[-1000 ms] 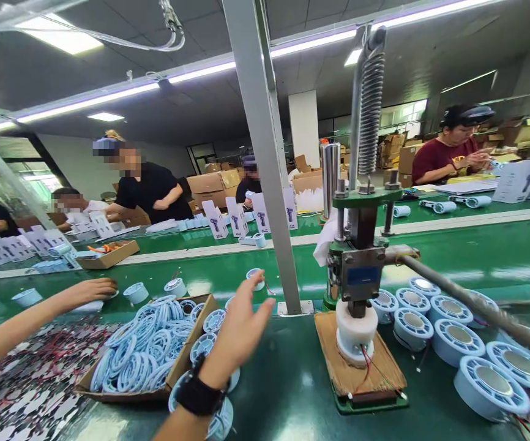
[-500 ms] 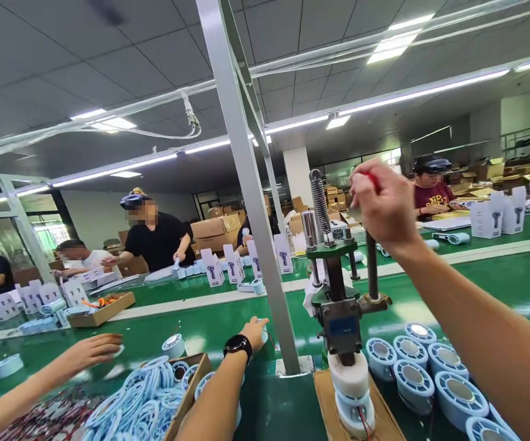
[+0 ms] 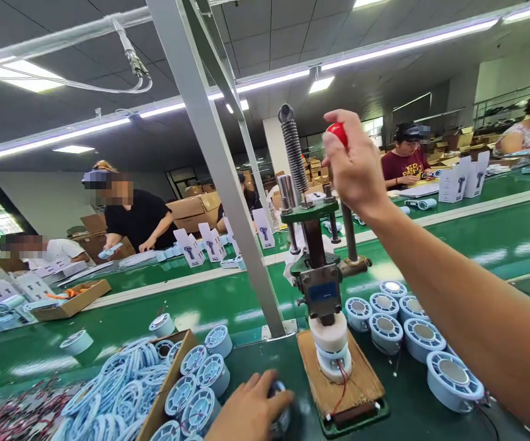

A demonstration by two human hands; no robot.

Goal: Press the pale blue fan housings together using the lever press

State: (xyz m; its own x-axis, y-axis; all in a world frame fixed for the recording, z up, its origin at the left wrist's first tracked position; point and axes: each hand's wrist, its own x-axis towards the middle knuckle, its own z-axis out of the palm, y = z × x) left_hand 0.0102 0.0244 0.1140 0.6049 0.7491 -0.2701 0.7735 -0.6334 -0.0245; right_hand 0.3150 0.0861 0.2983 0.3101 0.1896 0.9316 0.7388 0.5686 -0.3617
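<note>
My right hand is closed around the red ball knob of the lever on a hand press. Below the ram, a white round press block rests on a light-blue fan housing, whose red wires trail over a brown board. Left of the press, my left hand is low over the dark table, its fingers curled around another round blue housing, partly hidden and blurred.
Several blue housings stand left of my left hand, beside a carton of blue rings. More housings with metal discs stand right of the press. A grey post rises behind. Co-workers sit across the green conveyor.
My left hand has come back from the conveyor to the table near the press, with a blue housing. My right hand stays on the knob. The view has shifted right and downward; another person's arm has gone.
</note>
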